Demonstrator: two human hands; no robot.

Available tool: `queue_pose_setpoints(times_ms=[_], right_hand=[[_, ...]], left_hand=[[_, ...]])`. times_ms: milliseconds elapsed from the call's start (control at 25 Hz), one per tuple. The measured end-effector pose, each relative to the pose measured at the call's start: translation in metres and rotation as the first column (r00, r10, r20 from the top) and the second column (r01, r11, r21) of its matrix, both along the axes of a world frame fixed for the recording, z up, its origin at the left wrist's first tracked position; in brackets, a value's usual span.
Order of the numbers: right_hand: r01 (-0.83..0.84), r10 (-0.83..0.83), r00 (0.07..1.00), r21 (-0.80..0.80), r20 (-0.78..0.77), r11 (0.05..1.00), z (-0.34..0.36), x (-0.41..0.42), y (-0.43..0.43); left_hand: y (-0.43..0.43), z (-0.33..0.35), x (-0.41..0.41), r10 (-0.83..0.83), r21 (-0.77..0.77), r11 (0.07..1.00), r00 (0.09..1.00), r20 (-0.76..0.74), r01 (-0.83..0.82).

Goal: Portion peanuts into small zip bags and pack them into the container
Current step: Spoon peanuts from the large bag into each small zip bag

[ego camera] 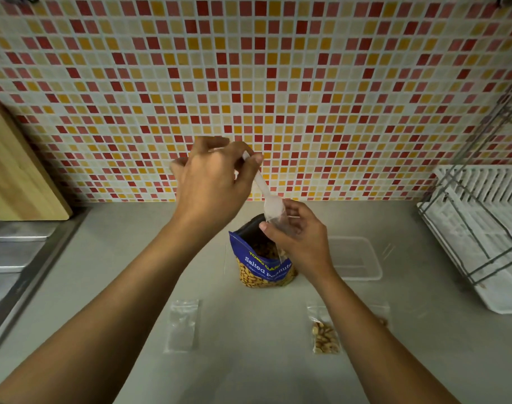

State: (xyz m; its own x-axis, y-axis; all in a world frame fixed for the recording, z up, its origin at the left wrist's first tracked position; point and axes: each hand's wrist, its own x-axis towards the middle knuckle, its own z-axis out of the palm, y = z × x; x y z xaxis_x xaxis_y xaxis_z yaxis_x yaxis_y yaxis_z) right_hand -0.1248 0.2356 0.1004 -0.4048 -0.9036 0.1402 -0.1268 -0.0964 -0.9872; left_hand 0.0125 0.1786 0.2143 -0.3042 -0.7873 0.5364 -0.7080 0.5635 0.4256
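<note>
Up high with the left hand (211, 182), fingers curled round the handle of a clear spoon (260, 185), bowl angled down and to the right. Pinching a small zip bag (279, 228) open with the right hand (301, 237), thumb on the near lip, fingers behind, mouth right at the spoon's bowl. Looks like mid-pour, going by the pose. Keep that mouth pulled wide and steady, tip slowly to slide the nuts in rather than drop them, and stay over the peanut bag (263, 266) to catch strays. Don't overfill; leave the zip strip free for sealing. As for the zip bag: thin, clear, almost lost against the palm, hanging limp over the big bag's opening, hard to tell how much is inside. Directly beneath, the peanut bag, blue, standing upright on the counter (249, 360), top spread open, "Salted Peanuts" across the front, pale nuts pictured below the lettering. Just right of it, beyond the right wrist, the clear container (356, 277), nothing visible inside. Nearer the camera, lying flat and well apart: empty bag (183, 325) on the left, filled bag (324, 336) on the right with a small heap of peanuts in its lower half. Early going, by the look of it: one portion done, nothing packed yet.
</note>
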Motion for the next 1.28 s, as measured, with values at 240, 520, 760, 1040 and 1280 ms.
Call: queue_pose_setpoints(times_ms=[240, 520, 760, 1040, 1280], right_hand=[[0.096, -0.103, 0.982, 0.05, 0.159, 0.994, -0.019, -0.028, 0.009], [0.03, -0.05, 0.987, 0.129, 0.15, 0.991, -0.04, -0.036, 0.015], [-0.012, -0.006, 0.994, 0.162, 0.109, 0.987, -0.04, -0.041, 0.016], [-0.066, 0.05, 0.995, 0.178, 0.091, 0.982, -0.032, -0.045, 0.023], [-0.073, 0.062, 0.996, 0.169, 0.07, 0.983, -0.03, -0.043, 0.026]], left_hand=[[-0.028, -0.047, 0.013, 0.151, 0.365, 0.931, 0.931, -0.331, -0.022], [-0.011, -0.124, -0.024, 0.095, 0.425, 0.877, 0.947, 0.307, -0.225], [-0.019, -0.126, -0.039, 0.178, 0.619, 0.737, 0.961, 0.211, -0.272], [-0.02, -0.118, -0.024, 0.265, 0.755, 0.653, 0.951, -0.163, -0.052], [-0.021, -0.103, -0.012, 0.285, 0.799, 0.598, 0.917, -0.278, 0.056]])
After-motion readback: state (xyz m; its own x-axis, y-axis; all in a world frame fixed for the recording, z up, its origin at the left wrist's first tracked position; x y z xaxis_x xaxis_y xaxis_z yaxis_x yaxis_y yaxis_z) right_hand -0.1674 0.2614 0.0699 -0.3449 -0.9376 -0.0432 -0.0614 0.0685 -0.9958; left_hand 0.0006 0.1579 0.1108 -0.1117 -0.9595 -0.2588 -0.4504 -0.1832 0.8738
